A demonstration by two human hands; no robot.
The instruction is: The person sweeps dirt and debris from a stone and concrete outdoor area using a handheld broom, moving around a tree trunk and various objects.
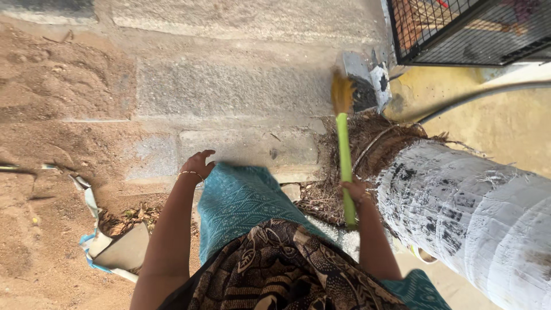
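Rough stone paving (229,92) with sandy ground beside it fills the head view, where sweeping is under way: the right hand (354,188) grips a green-handled broom (344,161), its bristles against debris beside a whitewashed tree trunk (470,212). Her left hand (198,163) hangs loose, fingers curled, holding nothing; the next stroke likely needs the litter drawn clear of the trunk's base.

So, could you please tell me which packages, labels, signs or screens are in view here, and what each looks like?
No labels, signs or screens in view.
Torn sack: lower left on the sandy ground, crumpled, white and grey with a blue edge; the nearest thing to a package.
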